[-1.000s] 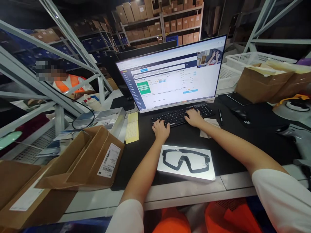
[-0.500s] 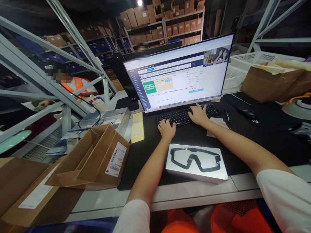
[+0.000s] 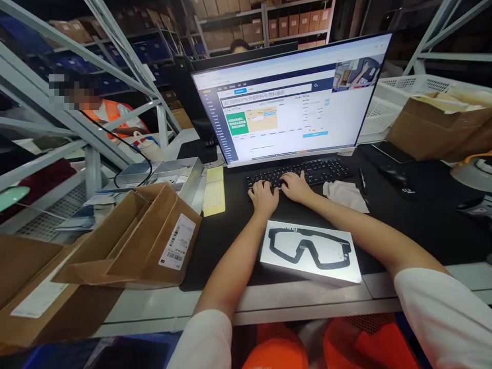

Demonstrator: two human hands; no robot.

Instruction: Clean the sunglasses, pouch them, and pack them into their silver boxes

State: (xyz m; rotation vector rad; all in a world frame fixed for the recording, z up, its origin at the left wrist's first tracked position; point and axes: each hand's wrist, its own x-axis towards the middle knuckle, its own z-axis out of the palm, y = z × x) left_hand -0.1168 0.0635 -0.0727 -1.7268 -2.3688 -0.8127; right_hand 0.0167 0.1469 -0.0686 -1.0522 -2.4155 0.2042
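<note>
Both my hands rest on a black keyboard [image 3: 326, 171] below the monitor [image 3: 284, 118]. My left hand [image 3: 264, 199] lies over its left end, fingers spread on the keys. Close beside it, my right hand [image 3: 295, 187] touches the middle keys with its fingers apart. Neither hand holds anything. Between my forearms, near the desk's front edge, lies a silver-white box [image 3: 311, 253] printed with a pair of dark-framed shield glasses. A crumpled pale cloth [image 3: 346, 196] is just right of my right wrist.
Left of me stand an open cardboard box [image 3: 134, 241] with a label and a yellow pad [image 3: 214, 192]. To the right are a pen [image 3: 362, 180], a mouse [image 3: 395, 177] and a brown carton [image 3: 426, 125]. A person in an orange vest [image 3: 113, 115] sits beyond the metal frame.
My right hand has slid left along the keyboard, from its right half to beside my left hand. My left hand stays on the keys. The camera view has tilted slightly.
</note>
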